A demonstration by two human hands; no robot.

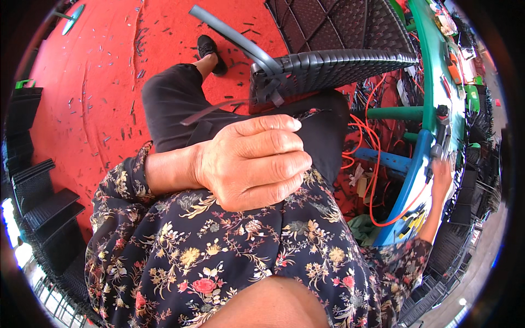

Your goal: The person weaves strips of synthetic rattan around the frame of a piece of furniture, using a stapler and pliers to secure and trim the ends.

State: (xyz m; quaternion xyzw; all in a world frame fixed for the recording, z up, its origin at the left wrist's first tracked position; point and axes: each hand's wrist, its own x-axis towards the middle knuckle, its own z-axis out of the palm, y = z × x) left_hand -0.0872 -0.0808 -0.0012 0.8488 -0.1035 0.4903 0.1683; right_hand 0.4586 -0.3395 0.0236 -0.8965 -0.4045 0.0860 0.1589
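My left hand (pixel 257 162) is closed above my lap, its back facing up and the fingers curled under. Whatever it may hold is hidden beneath it. Just beyond it rests a black woven wicker frame (pixel 339 63), tilted across my right thigh. A wide grey plastic strip (pixel 232 38) sticks out from its near corner, and a thin dark strip (pixel 210 112) trails toward my lap. Far to the right, my right hand (pixel 442 177) reaches over a table and grips a black and silver air tool (pixel 439 136) near the hose end; the fingers are slightly blurred.
The green table (pixel 429 65) and a blue stool-like piece (pixel 407 188) stand at my right, with an orange hose (pixel 373 202) looping beside them. Scraps litter the red floor covering (pixel 109 93). Black woven pieces (pixel 46 202) are stacked at the left.
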